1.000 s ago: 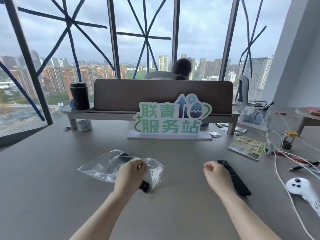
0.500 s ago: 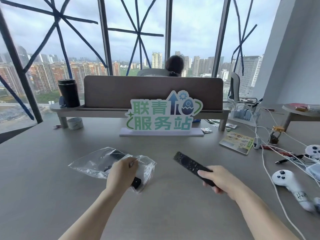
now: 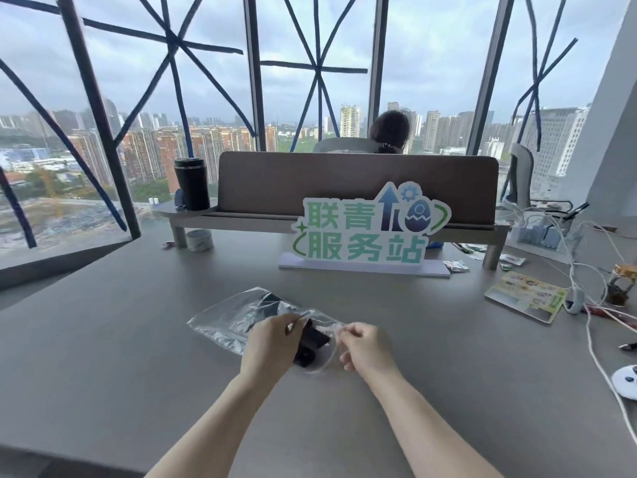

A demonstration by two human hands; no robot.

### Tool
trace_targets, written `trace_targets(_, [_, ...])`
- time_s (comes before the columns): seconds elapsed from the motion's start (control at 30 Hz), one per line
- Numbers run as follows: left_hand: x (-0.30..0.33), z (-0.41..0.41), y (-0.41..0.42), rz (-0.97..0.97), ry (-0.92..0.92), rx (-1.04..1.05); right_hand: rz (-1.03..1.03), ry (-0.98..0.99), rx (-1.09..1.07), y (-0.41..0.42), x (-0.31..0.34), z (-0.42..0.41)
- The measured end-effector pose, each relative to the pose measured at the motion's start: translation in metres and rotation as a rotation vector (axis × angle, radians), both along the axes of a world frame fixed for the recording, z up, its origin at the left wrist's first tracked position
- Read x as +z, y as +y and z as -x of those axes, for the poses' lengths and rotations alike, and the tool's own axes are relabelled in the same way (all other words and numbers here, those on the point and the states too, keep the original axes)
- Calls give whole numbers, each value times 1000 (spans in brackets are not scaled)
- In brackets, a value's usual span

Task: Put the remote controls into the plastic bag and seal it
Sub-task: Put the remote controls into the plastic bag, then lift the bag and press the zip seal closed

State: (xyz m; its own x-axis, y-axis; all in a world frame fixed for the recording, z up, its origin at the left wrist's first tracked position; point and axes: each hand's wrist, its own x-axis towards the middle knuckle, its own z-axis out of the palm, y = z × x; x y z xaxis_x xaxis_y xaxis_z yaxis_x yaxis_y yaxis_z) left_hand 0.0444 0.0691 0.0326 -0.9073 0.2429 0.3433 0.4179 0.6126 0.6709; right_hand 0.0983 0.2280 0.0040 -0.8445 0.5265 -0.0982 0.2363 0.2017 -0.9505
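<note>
Since half second ago: right hand [image 3: 362, 346] swung in from 3 o'clock to bag mouth; second remote now inside. Both black remotes [image 3: 312, 343] within clear plastic bag [image 3: 227, 319], tail ends poking at opening, bag flat on grey table [image 3: 138, 339] at centre. Left hand [image 3: 272, 343] fingers pinching upper lip of mouth; right fingers pinching lip at 3 o'clock side. Likely step: seating remotes, then sealing. Best done: push remotes deeper toward 10 o'clock corner, clear zip track, align lips, press along seam end to end.
</note>
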Motion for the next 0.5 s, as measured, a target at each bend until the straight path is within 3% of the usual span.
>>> trace_targets(0.1, [-2,-1,-5,19,-6,-4,-215,15,-115,20,-10,-1])
trace_targets(0.27, [-4,-4,-9,119,-43,-96,-205,-89,119,19,-8,16])
trace_targets(0.4, [-10,-1,-22,375,-162,-256,-426,-55,90,18,-3,31])
trace_targets(0.5, [-7,3,-40,594,-183,-200,-428,2,18,16,7,27])
